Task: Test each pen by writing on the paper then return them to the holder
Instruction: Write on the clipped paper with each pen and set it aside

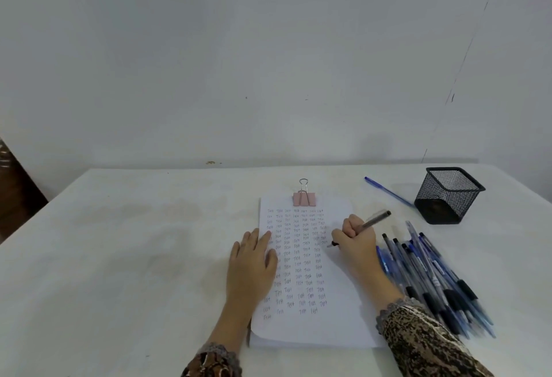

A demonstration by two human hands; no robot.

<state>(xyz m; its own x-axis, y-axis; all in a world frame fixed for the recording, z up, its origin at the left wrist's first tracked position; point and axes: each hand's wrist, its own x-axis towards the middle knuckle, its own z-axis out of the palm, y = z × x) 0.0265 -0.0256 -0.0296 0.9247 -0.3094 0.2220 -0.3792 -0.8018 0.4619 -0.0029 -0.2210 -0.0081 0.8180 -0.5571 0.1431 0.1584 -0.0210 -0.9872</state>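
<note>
A pale, plain wall [268,48] stood behind a wide table [119,242] covered with a white cloth that had some faint stains. On the near middle of the table lay a stack of white paper [313,329], its top sheet filled with rows of small written words. To the right of the paper, a pile of pens [433,275] with blue and dark bodies lay loose on the cloth. At the far right stood the holder [448,197], a square cup of black wire mesh with its top open. One blue pen [388,193] lay alone just to the left of it. The left hand [252,260] rested flat on the left edge of the paper, with its fingers straight and close together. The right hand [357,239] pinched a grey pen [373,221], whose tip was at the right side of the sheet. A pink binder clip [304,199] held the far edge of the paper.
</note>
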